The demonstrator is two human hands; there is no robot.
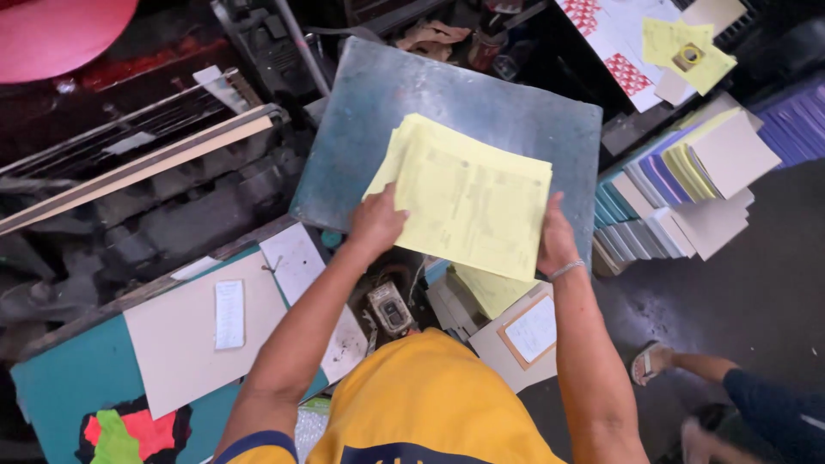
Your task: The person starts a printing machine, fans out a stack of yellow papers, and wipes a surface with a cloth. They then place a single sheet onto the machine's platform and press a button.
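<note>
Stack of yellow printed sheets (468, 202) on grey metal plate (447, 112), gripped at both sides: left hand (376, 222) closed on near-left edge, right hand (556, 242) closed on right edge. Stacked paper bundles (679, 189) just beside, right.

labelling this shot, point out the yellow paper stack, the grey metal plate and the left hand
yellow paper stack (473, 202), head view, middle of the top sheet
grey metal plate (455, 90), head view, bare upper surface
left hand (376, 222), head view, back of the hand
</note>
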